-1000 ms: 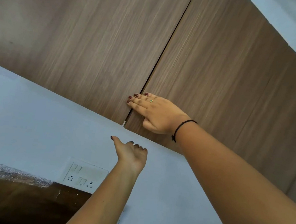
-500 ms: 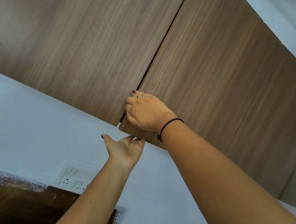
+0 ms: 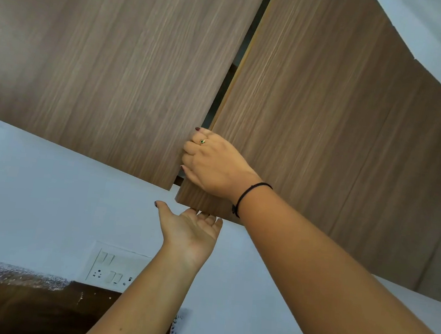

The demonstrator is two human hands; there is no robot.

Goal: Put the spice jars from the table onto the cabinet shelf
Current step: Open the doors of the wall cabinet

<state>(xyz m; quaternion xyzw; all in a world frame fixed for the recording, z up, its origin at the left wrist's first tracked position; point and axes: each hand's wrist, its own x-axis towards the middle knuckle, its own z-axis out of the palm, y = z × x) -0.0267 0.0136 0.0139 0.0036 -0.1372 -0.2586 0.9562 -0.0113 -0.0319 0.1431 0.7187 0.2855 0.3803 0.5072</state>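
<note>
Overhead, my right hand point(image 3: 214, 163) has its fingers hooked over the free vertical edge of the right cabinet door point(image 3: 327, 123), clamped on that edge near its lower corner. My left hand point(image 3: 190, 227) sits just below the same corner, palm up, fingers spread and holding nothing, its fingertips touching or nearly touching the door's bottom edge. The right door stands slightly ajar, and a dark gap runs the length of the seam between it and the left cabinet door point(image 3: 110, 68), which looks shut.

The coming move turns on that seam: the door's long axis runs up and away from my fingers, its hinge presumably far to the right, so I judge the pull should swing toward me and rightward. My right hand is the one placed for it.

Count: two doors I can tell apart, one switch plate point(image 3: 116, 267) on the wall below. No spice jars, table or shelf are in view; the shelf is presumably behind the doors.
</note>
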